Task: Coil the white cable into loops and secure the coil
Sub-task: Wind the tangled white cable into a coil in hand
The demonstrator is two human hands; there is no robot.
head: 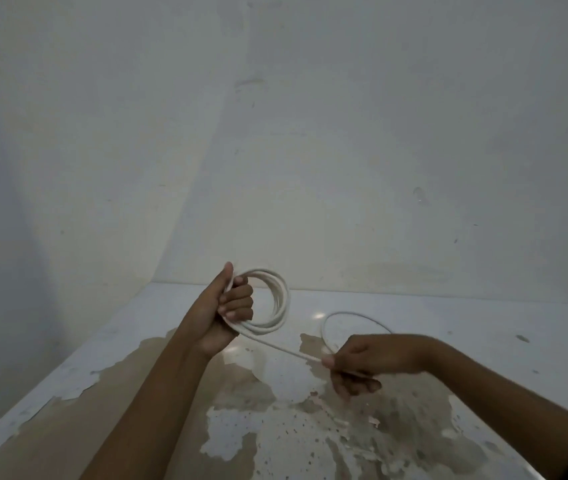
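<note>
My left hand [227,313] is raised above the table and closed around a coil of the white cable [281,299], which holds several round loops standing upright. From the bottom of the coil a straight stretch of cable runs down and right to my right hand [362,362], which pinches it between thumb and fingers. Behind my right hand the loose remainder of the cable [352,315] arcs in one wide loop above the tabletop. The cable's free end is hidden.
The table [137,341] is white with large patches of peeled paint showing brown underneath. Its far edge meets a plain pale wall [310,133]. The left edge of the table falls away at the lower left.
</note>
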